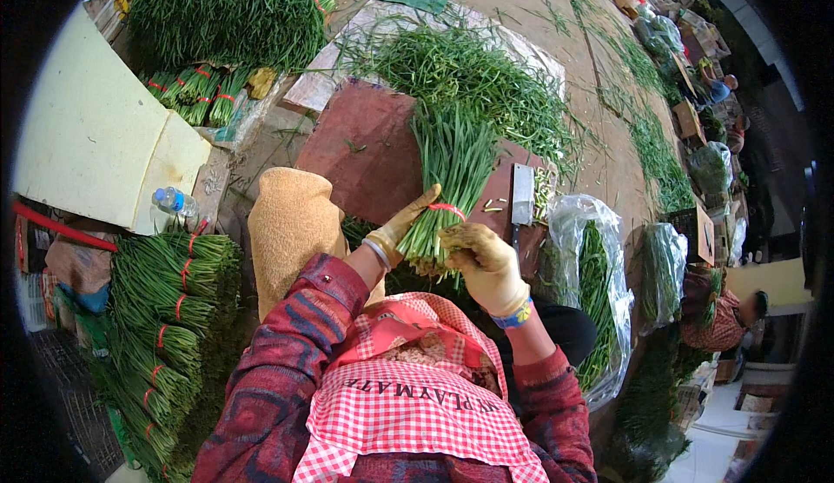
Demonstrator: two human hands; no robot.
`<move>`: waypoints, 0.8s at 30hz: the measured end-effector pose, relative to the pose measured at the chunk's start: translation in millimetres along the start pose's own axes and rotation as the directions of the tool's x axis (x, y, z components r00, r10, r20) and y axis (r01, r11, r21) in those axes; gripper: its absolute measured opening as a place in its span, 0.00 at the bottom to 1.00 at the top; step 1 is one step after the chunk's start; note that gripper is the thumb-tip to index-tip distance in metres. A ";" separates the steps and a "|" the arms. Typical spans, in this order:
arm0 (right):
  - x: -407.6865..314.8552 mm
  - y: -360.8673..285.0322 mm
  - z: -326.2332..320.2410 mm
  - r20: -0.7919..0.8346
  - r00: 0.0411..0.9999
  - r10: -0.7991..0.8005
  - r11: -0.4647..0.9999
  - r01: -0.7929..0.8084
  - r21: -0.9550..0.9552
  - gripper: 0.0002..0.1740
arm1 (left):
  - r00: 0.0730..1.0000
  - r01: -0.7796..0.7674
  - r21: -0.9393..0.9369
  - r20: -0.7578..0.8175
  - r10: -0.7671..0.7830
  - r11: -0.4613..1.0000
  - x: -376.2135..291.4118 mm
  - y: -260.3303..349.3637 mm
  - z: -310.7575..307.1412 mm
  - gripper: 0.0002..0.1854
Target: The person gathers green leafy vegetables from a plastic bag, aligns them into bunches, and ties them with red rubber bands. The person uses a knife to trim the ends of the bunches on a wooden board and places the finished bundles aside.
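A bunch of garlic chives (455,157), bound by a red tie (447,209) near its pale stem ends, is held in front of me. My left hand (405,224), in a cream work glove, grips it from the left, with thumb and finger along the side near the tie. My right hand (483,258), in a stained matching glove, bends its fingers against the right side of the stem ends. Whether it pinches a stem is hidden. Beneath the leaves lies a reddish-brown board (365,151). A cleaver (522,193) rests on its right part beside cut stem pieces (542,190).
Loose chive leaves (469,66) heap beyond the board. Tied bunches are stacked at lower left (176,333) and upper left (221,14). A clear plastic bag of chives (596,287) lies at right. A water bottle (174,201) stands left. Other people work at far right.
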State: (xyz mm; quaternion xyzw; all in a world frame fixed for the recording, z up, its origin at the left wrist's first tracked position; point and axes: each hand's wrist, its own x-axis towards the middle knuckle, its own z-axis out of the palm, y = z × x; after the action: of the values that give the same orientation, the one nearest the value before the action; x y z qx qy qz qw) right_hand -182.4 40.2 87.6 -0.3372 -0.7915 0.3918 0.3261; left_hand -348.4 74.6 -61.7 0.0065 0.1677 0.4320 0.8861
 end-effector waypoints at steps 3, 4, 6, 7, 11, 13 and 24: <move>-6.6 -53.9 -25.9 -0.035 0.948 0.317 0.793 -0.245 0.558 0.07 | 1.000 0.012 -0.072 -0.020 -0.013 0.997 -2.9 6.6 4.9 0.34; -11.1 -74.2 -50.9 -0.165 0.971 0.174 0.979 -0.152 0.135 0.07 | 0.999 -0.007 -0.087 -0.035 0.004 0.996 -6.2 9.5 7.3 0.34; -37.8 -71.9 -104.4 -0.466 0.883 0.045 0.982 0.046 0.182 0.10 | 0.999 -0.037 -0.115 -0.010 0.036 0.993 -7.0 13.2 6.5 0.35; -52.8 -61.7 -139.4 -0.586 0.810 -0.039 0.892 0.292 0.345 0.11 | 0.998 -0.047 -0.127 0.028 0.051 0.991 -4.0 14.3 1.0 0.37; -78.7 -82.4 -192.8 -0.576 0.817 -0.031 1.000 0.024 -0.021 0.15 | 0.992 -0.102 -0.223 0.055 0.117 0.969 10.9 16.8 -23.5 0.41; -72.2 -57.1 -150.3 -0.519 0.854 0.039 0.962 -0.173 -0.212 0.22 | 0.987 -0.111 -0.236 0.089 0.135 0.966 17.6 15.5 -25.1 0.42; -11.8 10.7 -8.2 0.012 0.994 -0.109 0.694 0.085 -0.715 0.22 | 0.982 -0.122 -0.218 0.114 0.150 0.968 21.9 8.2 -21.0 0.43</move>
State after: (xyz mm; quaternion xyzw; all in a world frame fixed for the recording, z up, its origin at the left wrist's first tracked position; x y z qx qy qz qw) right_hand -166.4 39.2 79.6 -0.4012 -0.8928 0.0314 0.2021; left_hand -348.5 93.8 -86.6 -0.0475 0.0626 0.5058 0.8591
